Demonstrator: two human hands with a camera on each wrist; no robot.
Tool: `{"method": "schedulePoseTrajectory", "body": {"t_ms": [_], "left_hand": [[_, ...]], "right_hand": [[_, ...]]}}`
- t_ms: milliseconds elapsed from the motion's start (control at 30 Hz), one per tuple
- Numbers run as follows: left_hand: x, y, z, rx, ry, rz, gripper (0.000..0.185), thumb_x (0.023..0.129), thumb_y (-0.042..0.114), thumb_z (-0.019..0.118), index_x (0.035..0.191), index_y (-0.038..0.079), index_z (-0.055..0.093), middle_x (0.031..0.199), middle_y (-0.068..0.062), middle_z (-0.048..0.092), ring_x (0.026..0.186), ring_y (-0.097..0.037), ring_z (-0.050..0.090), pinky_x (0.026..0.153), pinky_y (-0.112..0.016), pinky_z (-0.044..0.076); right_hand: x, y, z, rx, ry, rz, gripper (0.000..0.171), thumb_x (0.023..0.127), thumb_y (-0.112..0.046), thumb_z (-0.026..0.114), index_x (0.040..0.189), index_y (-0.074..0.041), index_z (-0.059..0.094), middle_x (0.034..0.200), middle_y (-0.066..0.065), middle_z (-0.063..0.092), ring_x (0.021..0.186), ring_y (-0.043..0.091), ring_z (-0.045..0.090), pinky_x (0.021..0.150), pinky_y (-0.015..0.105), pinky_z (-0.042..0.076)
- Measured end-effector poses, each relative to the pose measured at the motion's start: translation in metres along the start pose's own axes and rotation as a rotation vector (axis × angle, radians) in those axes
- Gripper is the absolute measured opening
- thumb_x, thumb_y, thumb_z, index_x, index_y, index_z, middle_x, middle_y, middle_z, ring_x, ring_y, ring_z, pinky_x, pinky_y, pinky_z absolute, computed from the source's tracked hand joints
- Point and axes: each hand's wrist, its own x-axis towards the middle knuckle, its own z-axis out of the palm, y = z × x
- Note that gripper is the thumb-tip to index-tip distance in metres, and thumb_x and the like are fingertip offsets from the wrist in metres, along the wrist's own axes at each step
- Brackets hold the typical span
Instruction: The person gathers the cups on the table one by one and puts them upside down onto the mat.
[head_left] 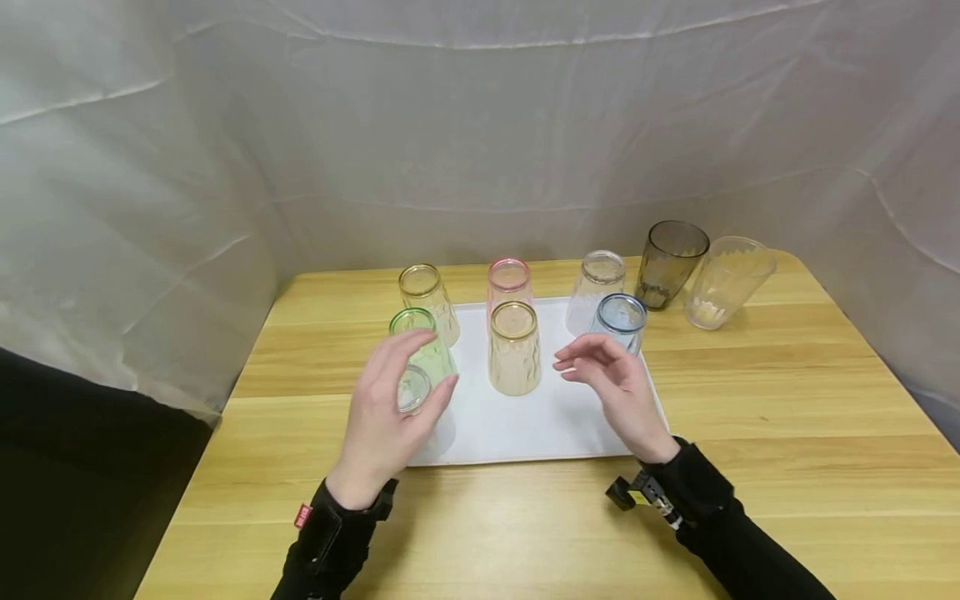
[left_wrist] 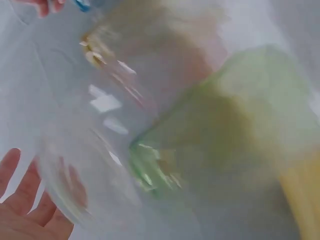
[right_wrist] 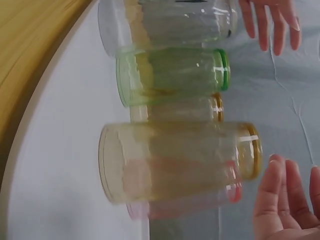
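L hand (head_left: 386, 408) gripping clear cup (head_left: 415, 390) on tray (head_left: 525, 425), R hand (head_left: 611, 379) relaxed, empty

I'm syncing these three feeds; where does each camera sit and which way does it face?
Head: looks forward and down at the tray; both hands and sleeves show.
Left wrist: close, blurred view of the clear cup; left-hand fingers show.
Right wrist: looks sideways across the tray; both hands' fingers show.
All three share the green cup.
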Motion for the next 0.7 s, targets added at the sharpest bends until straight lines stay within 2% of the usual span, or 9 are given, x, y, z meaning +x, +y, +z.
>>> {"method": "schedulePoseTrajectory", "body": {"t_ms": [200,433,533,700], "left_hand": [[0.018,0.030,0.023,-0.019,-0.056,0.062,0.046,0.088,0.020,0.074,0.130,0.004,0.061,0.131,-0.012,0.065,0.125,-0.025,0.060,0.109,-0.040,0.049],[0.037,0.061,0.061,-0.018,-0.195,0.117,0.048,0.091,0.026,0.071,0.135,0.010,0.059,0.138,-0.008,0.060,0.131,-0.022,0.056,0.112,-0.036,0.047],[0.045,0.071,0.077,0.014,-0.243,0.152,0.049,0.093,0.029,0.070,0.137,0.011,0.057,0.140,-0.007,0.059,0.131,-0.022,0.055,0.112,-0.036,0.047],[0.060,0.087,0.101,0.087,-0.328,0.195,0.048,0.096,0.033,0.066,0.139,0.015,0.056,0.144,-0.006,0.057,0.134,-0.023,0.054,0.113,-0.038,0.045]], "right_hand": [[-0.008,-0.010,-0.027,0.080,0.077,-0.040,0.016,0.102,0.005,0.046,0.110,0.003,0.060,0.102,0.003,0.072,0.093,0.012,0.071,0.082,0.024,0.061],[-0.010,-0.017,-0.061,0.208,0.191,-0.134,0.024,0.100,0.011,0.041,0.108,0.002,0.061,0.099,0.009,0.074,0.089,0.016,0.072,0.080,0.024,0.060],[-0.010,-0.016,-0.077,0.231,0.282,-0.144,0.023,0.099,0.013,0.040,0.106,0.002,0.060,0.097,0.010,0.073,0.088,0.017,0.072,0.080,0.024,0.060],[-0.006,-0.014,-0.104,0.227,0.514,-0.137,0.021,0.096,0.015,0.042,0.100,0.003,0.059,0.091,0.012,0.071,0.084,0.019,0.070,0.075,0.024,0.060]]}}
